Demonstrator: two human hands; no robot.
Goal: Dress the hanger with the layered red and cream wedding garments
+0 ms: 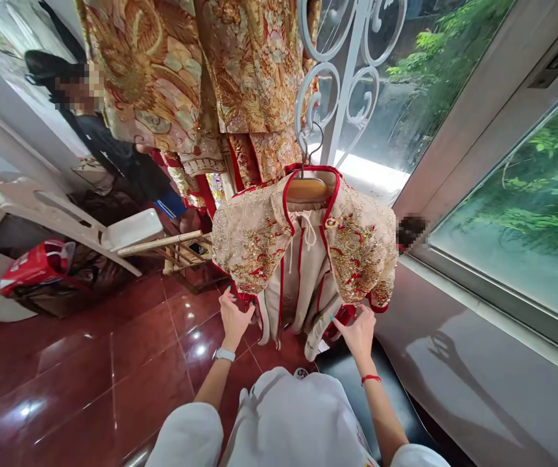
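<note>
A short cream jacket (357, 253) with gold beading and red piping hangs on a wooden hanger (308, 189). Inside it shows a cream garment (289, 285) with red trim and a tied drawstring at the neck. At the jacket's lower left edge is my left hand (234, 319), thumb and fingers apart. My right hand (359, 329) reaches the lower right edge, its thumb spread away from the fingers. Both hands seem to touch the red-edged hem; the jacket partly hides some fingertips of the right one.
Gold embroidered garments (152, 71) hang behind, beside a white scrollwork metal frame (340, 84). A black padded seat (376, 389) stands at lower right, near the window wall. A bamboo rack (181, 250), white chair (133, 230) and red bag (33, 269) are left. Another person stands upper left.
</note>
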